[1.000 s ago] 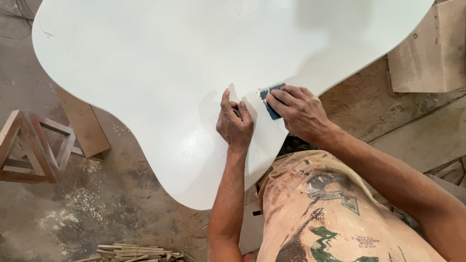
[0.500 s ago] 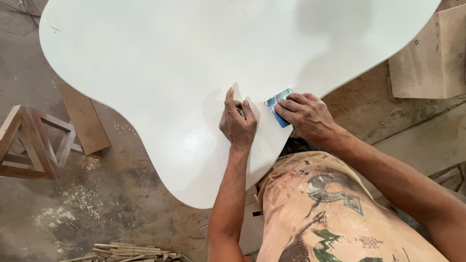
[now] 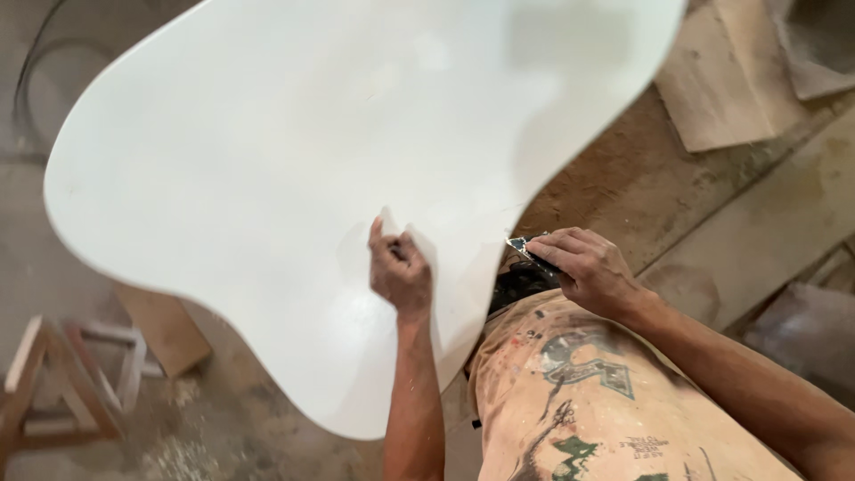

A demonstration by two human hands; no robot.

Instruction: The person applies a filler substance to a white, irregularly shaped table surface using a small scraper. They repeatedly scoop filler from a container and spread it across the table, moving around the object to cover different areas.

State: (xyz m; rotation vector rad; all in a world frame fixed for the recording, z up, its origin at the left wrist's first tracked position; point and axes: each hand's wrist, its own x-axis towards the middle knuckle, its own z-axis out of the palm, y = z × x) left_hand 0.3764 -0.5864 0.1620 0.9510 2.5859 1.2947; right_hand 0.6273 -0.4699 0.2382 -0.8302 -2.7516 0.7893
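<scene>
- My left hand [image 3: 400, 270] rests on the white panel [image 3: 294, 169], fingers curled shut around a small white scrap that pokes up above the knuckles; I cannot tell what it is.
- My right hand [image 3: 588, 270] is off the panel, just beside its curved edge, pinching a small blue-black pad [image 3: 527, 250] between thumb and fingertips.
- The panel, wavy in outline, fills most of the view and lies flat over a dusty floor [image 3: 623, 178].
- A wooden frame [image 3: 53, 383] stands at lower left, boards [image 3: 730, 80] at upper right.
</scene>
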